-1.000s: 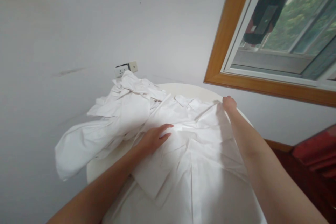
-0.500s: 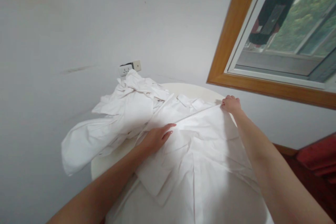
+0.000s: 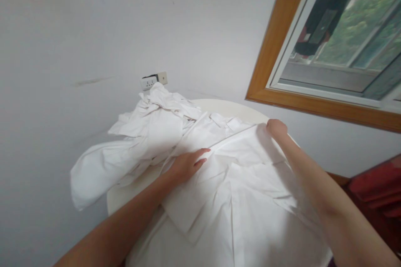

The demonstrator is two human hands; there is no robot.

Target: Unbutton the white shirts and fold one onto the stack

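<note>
The white garment (image 3: 247, 200) lies spread over the near half of the round table (image 3: 233, 109), its near end running out of the bottom of the view and its far edge forming a raised ridge across the middle of the tabletop; a folded flap of it sits near and left of centre.

The left hand (image 3: 187, 163) rests palm down on the garment's left part, just near of that ridge, fingers straight and held close together, tips pointing right. The right hand (image 3: 276, 128) is at the garment's far right corner, close to the table's far right rim; its fingers are curled under and closed on the cloth's edge, which rises slightly into the grip; the fingertips themselves are hidden by the knuckles. The two hands are well apart, with the ridge of fabric running between them.

To the far left, a heap of white cloth (image 3: 147, 131) touches the garment and spills over the table's left edge. Just beyond the heap, a wall socket (image 3: 153, 80) sits on the pale wall (image 3: 94, 29); any marking on it is too small to read. At far right a wooden window frame (image 3: 275, 46) slants upward, a dark garment (image 3: 326, 8) hanging beyond the glass; red furniture (image 3: 376, 183) stands at the right edge.
</note>
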